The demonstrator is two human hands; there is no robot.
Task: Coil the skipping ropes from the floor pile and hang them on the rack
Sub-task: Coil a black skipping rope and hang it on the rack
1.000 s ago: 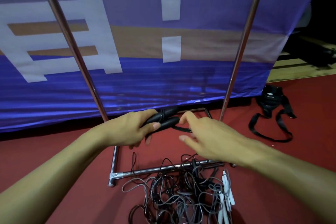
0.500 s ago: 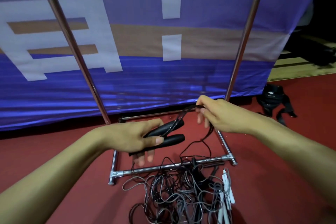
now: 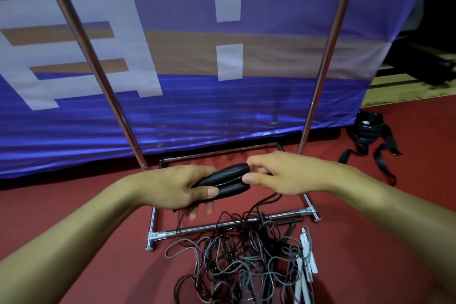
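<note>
Two black handles (image 3: 225, 181) (smooth, rounded) lie clamped together in the left hand (image 3: 177, 186). The right hand (image 3: 278, 176) pinches their far ends, above tangled thin ropes (image 3: 237, 264).

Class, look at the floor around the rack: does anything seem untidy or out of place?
Yes. A tangled pile of ropes sprawls over the rack's front base bar, white handles among them. A black strapped item lies loose by the banner.

Counted two black handles (image 3: 225, 181), two hands: left hand (image 3: 176, 186), right hand (image 3: 287, 176). Saw two upright rack poles (image 3: 323, 69), one tangled rope pile (image 3: 244, 269), one black strap bundle (image 3: 367, 134), some white handles (image 3: 306, 261), number unclear.
</note>
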